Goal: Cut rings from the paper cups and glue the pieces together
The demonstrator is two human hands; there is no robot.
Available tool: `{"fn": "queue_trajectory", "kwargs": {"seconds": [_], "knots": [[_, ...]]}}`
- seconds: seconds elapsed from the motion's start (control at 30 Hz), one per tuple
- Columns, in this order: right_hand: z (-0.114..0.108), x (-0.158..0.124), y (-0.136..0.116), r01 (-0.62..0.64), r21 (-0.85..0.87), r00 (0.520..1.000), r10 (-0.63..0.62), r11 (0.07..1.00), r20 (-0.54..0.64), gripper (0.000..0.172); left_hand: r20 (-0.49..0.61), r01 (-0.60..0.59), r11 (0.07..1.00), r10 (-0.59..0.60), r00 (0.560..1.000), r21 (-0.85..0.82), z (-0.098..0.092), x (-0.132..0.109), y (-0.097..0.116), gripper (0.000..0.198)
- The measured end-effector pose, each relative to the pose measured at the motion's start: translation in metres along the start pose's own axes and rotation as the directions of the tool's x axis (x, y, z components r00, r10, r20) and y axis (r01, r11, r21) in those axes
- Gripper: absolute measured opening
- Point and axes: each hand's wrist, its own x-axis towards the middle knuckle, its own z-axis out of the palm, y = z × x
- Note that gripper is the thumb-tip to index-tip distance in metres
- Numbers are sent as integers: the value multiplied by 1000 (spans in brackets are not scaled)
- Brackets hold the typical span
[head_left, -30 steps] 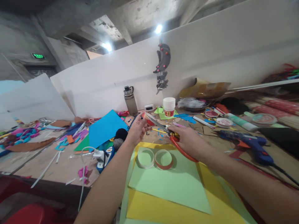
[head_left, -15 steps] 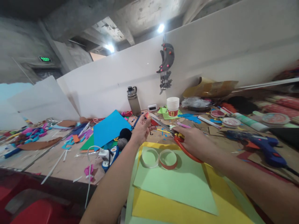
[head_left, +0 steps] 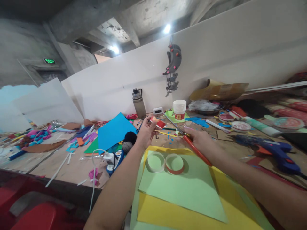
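Paper scraps (head_left: 72, 148) littered the bench (head_left: 67, 169); above its middle our left hand (head_left: 144, 132) pinched a small red piece (head_left: 158, 123), and our right hand (head_left: 201, 140) clamped red-handled scissors (head_left: 195, 149), blades apart, just beside it.

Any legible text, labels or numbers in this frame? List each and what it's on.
No text here is clear enough to quote.
Green lit sign on the far wall: characters blurred.
Stack of paper cups: red print, too small to read.
Red piece in the left hand: pale marks, unreadable.
Small white device by the board: display unreadable.
Scissors in the right hand: no marking visible.
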Motion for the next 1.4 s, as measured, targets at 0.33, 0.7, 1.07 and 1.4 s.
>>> {"fn": "queue_trajectory", "kwargs": {"seconds": [0.33, 0.7, 1.07, 1.4], "knots": [[12, 5, 11, 2, 296, 1000, -5, 955, 11, 40, 63, -21, 991, 12, 998, 131, -2, 1, -5, 52], [11, 2, 10, 55, 155, 993, -71, 986, 100, 32, 125, -48, 995, 36, 991, 92, 1, 0, -4, 67], [20, 1, 5, -199, 636, 980, 171, 746, 107, 32, 40, -198, 977, 195, 980, 84, 3, 1, -2, 68], [25, 10, 0, -196, 870, 966, 243, 453, 92, 36, 250, -330, 890, 258, 933, 315, 31, -20, -7, 75]]}}
